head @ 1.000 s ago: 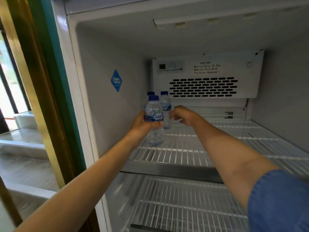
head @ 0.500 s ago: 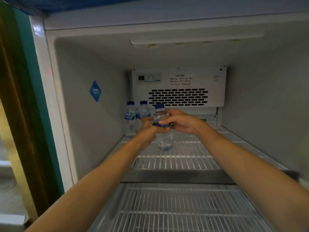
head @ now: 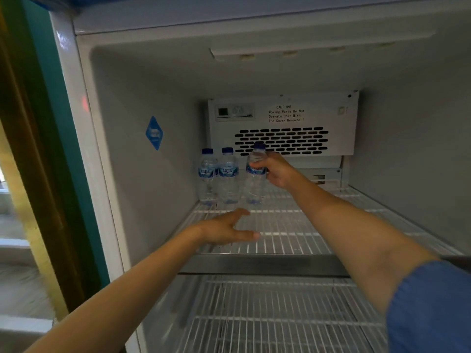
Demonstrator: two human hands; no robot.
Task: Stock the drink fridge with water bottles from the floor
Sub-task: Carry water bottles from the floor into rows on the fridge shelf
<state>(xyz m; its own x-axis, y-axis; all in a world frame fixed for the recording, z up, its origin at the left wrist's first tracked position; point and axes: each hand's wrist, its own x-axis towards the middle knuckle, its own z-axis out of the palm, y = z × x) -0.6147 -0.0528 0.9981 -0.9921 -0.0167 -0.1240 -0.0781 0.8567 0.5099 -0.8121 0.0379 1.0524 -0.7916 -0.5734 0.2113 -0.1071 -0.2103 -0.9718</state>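
Observation:
Two small clear water bottles with blue caps and blue labels, one (head: pixel 207 174) against the left wall and one (head: pixel 228 174) beside it, stand at the back left of the upper wire shelf (head: pixel 293 233). A third water bottle (head: pixel 254 184) stands just right of them, its base on or just above the shelf. My right hand (head: pixel 276 170) is shut around its upper part. My left hand (head: pixel 229 229) hovers open over the front of the shelf, palm turned inward, holding nothing.
The fridge's white fan cover (head: pixel 283 126) with black vents and a caution text fills the back wall. A lower wire shelf (head: pixel 280 314) lies below. The fridge's left frame (head: pixel 76 149) and a teal and gold door post stand at my left.
The bottle passed from both hands to my right hand alone and moved back beside the two standing bottles. My left hand let go and drew back toward the shelf's front.

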